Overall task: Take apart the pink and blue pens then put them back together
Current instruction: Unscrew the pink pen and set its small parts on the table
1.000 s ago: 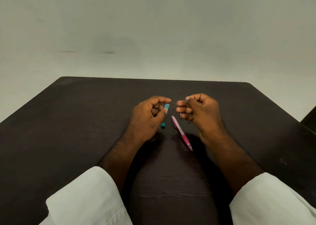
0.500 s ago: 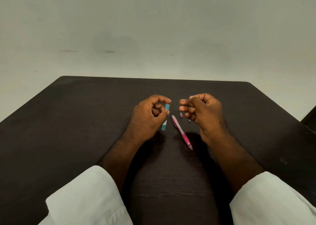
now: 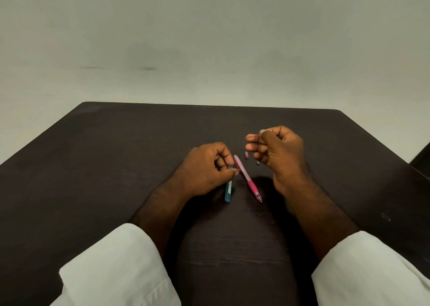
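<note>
The pink pen (image 3: 247, 178) lies on the dark table (image 3: 116, 166), tip pointing toward me. My left hand (image 3: 207, 168) is low over the table and its fingers pinch the upper end of the blue pen barrel (image 3: 228, 190), whose lower end lies on the table. My right hand (image 3: 277, 152) is raised to the right of the pens, fingers curled, pinching a thin dark refill (image 3: 252, 140) that sticks out to the left. A tiny pink piece (image 3: 246, 155) and a small dark piece (image 3: 257, 163) lie on the table beside my right hand.
The table's far edge meets a plain pale wall (image 3: 209, 37). White sleeves (image 3: 116, 268) cover both forearms at the bottom of the view. A dark object (image 3: 422, 159) shows past the table's right edge.
My left hand came down toward me and laid the blue barrel's lower end on the table. My right hand moved right and slightly up with the thin refill.
</note>
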